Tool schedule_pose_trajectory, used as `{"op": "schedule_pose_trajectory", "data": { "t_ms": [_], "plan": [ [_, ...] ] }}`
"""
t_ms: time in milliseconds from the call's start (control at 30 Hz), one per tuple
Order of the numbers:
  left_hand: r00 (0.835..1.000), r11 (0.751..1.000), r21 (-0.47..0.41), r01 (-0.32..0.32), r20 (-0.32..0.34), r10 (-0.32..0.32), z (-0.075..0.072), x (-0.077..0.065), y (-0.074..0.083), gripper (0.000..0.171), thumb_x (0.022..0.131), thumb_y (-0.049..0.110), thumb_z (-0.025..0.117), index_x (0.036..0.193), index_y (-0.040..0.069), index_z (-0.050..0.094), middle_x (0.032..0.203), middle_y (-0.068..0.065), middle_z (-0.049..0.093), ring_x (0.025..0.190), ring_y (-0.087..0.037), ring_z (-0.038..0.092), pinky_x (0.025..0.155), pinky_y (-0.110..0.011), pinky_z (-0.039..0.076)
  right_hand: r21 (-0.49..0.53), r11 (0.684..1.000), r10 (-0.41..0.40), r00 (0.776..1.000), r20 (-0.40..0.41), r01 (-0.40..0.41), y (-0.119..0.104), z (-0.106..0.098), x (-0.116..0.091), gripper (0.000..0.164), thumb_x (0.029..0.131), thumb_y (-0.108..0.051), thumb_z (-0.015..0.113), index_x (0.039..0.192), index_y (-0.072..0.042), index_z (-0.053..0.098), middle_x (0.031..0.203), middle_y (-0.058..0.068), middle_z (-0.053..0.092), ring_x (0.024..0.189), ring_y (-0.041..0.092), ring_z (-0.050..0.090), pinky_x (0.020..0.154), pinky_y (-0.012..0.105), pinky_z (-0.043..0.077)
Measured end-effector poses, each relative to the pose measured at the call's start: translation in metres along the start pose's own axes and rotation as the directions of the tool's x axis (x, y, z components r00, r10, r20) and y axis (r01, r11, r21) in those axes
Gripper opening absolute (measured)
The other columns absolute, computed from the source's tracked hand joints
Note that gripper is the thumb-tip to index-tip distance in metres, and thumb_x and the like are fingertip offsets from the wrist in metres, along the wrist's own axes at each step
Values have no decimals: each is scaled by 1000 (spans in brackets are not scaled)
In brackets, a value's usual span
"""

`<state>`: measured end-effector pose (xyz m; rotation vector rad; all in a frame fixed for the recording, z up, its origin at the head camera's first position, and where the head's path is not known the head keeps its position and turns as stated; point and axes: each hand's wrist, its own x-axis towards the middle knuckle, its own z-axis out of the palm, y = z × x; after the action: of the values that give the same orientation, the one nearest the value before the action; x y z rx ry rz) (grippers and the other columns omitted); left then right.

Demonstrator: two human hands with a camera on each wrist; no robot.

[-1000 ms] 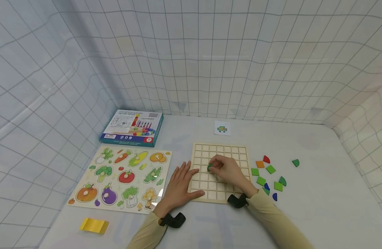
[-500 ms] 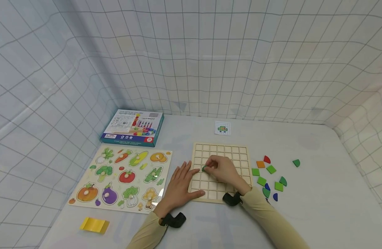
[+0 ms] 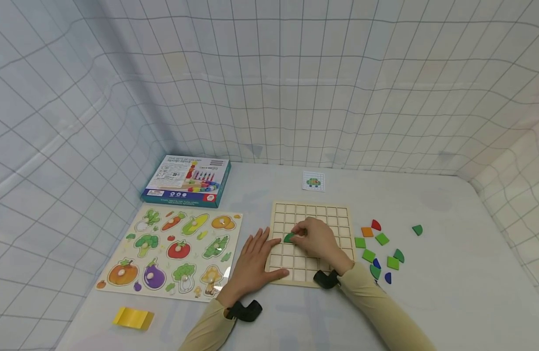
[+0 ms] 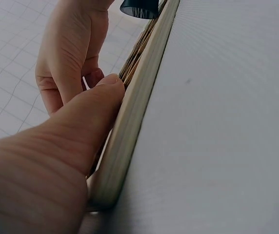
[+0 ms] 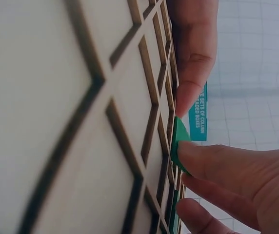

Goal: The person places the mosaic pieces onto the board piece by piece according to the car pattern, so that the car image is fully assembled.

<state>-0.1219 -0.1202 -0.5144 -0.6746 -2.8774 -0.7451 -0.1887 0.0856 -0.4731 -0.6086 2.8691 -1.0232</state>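
Observation:
My right hand (image 3: 319, 239) is over the wooden grid board (image 3: 311, 282) and pinches a green quarter-circle tile (image 3: 289, 238) above the left part of the grid. In the right wrist view, the tile (image 5: 180, 146) stands tilted at the board's surface, with the thumb against it. Lower in that view, another green tile (image 5: 173, 214) sits in the board, partly hidden behind a finger. My left hand (image 3: 252, 263) rests along the board's left edge with its fingers straight, its thumb lying on the near-left corner. The thumb (image 4: 98, 100) also touches the board's edge (image 4: 125, 126) in the left wrist view.
Right of the board lie loose green squares (image 3: 382, 238), an orange square (image 3: 367, 232), a red quarter-circle (image 3: 376, 224) and several green and blue pieces. A turtle picture card (image 3: 313, 181) lies behind it. Leftward are a vegetable puzzle (image 3: 164, 268), a box (image 3: 186, 180) and a yellow piece (image 3: 133, 318).
My right hand has moved slightly left across the board with the green tile, and more of the tile shows now. The left hand has stayed in place.

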Motion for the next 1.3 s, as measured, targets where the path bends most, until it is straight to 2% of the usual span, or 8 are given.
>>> {"op": "schedule_pose_trajectory", "data": {
  "t_ms": [233,500,767,933,1100,1300],
  "plan": [
    [1000,1000,8,-8,3,8,0,1,0,79,81,61,62,140,13,43,154,-15,22,142,-29,11,114,-41,5,-42,999,-11,1000,28,12,-1,1,0,15,81,-25,76,94,-17,75,75,-9,52,65,9,47,56,27,42],
    [1000,1000,9,-12,8,12,0,1,1,78,81,61,62,140,13,44,154,-16,22,142,-30,12,114,-42,6,-72,996,-38,997,68,43,0,3,-4,13,82,-27,75,93,-20,73,78,-6,53,63,9,46,53,27,42],
    [1000,1000,13,-12,4,12,0,0,0,78,81,61,62,140,14,43,154,-16,22,142,-30,11,114,-42,6,-92,994,-45,994,103,55,-1,0,-10,24,82,-26,75,106,-19,72,78,-7,53,65,9,46,55,28,40],
    [1000,1000,14,-8,0,8,0,0,-1,78,81,62,62,140,14,43,154,-15,22,142,-29,11,114,-42,6,-69,996,-45,992,116,53,0,-4,-17,28,85,-26,72,112,-20,70,81,-7,52,66,9,45,56,27,40],
    [1000,1000,16,-3,8,2,0,0,0,78,81,62,62,140,15,43,154,-15,21,143,-28,10,114,-41,5,-46,997,-61,996,70,64,5,-13,-24,24,86,-26,72,108,-19,71,83,-10,53,61,5,46,53,24,42],
    [1000,1000,2,-4,4,4,-1,-1,0,77,81,60,63,139,13,44,154,-16,22,142,-30,11,114,-42,6,-19,992,-127,988,-88,126,20,-35,-34,16,85,-21,73,99,-13,74,81,-9,57,65,7,48,53,24,42]
  ]
}}
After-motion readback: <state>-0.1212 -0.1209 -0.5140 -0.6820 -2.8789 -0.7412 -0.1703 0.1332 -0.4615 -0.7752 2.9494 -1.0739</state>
